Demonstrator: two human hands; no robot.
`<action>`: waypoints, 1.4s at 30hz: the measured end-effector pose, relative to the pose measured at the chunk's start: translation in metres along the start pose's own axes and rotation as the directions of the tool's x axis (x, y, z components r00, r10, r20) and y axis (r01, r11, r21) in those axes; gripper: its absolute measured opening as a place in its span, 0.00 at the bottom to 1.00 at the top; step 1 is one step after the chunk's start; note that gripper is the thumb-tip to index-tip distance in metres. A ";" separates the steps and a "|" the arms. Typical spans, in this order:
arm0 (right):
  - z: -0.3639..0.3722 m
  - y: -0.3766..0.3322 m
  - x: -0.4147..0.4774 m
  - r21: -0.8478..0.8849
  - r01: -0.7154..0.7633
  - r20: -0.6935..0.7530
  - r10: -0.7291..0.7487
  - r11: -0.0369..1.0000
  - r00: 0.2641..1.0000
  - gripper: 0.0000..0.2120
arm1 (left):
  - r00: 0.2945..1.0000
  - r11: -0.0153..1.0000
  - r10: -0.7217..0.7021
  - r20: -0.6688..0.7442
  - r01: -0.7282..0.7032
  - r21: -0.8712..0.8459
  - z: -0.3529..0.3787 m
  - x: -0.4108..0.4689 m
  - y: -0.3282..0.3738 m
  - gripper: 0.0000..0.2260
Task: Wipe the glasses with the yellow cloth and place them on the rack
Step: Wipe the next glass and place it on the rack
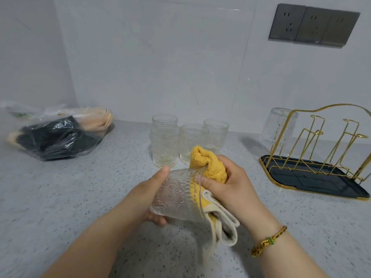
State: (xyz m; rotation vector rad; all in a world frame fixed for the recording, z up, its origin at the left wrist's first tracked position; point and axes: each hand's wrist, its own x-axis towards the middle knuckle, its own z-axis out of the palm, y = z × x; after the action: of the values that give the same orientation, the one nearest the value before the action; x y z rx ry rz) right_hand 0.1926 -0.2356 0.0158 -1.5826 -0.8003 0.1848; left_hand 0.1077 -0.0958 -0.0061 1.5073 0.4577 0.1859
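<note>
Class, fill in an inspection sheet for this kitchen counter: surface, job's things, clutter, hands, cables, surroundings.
Surface: speckled grey counter, dry-looking.
Job's things: four glasses grouped at the back; one glass upturned on the gold rack; yellow cloth.
Clutter: plastic bag, back left.
Hands: left hand holds the tilted glass; right hand pushes the cloth into its mouth.
Cables: nothing seen.
Surroundings: white wall, grey sockets.

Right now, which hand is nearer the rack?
Right. The right hand, holding the cloth at the glass mouth, is just left of the rack; the left hand, holding the glass, is further left.
</note>
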 end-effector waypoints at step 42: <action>0.008 0.010 -0.003 -0.247 0.127 0.010 -0.128 0.961 0.992 0.13 | 0.998 0.966 -0.058 0.019 0.061 -0.253 -0.007 0.007 -0.003 0.32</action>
State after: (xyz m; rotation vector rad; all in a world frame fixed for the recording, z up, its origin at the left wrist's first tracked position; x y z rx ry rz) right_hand 0.1901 -0.2302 0.0038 -1.7568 -0.9459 -0.0145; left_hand 0.1113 -0.0869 -0.0099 1.2421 0.4512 0.1811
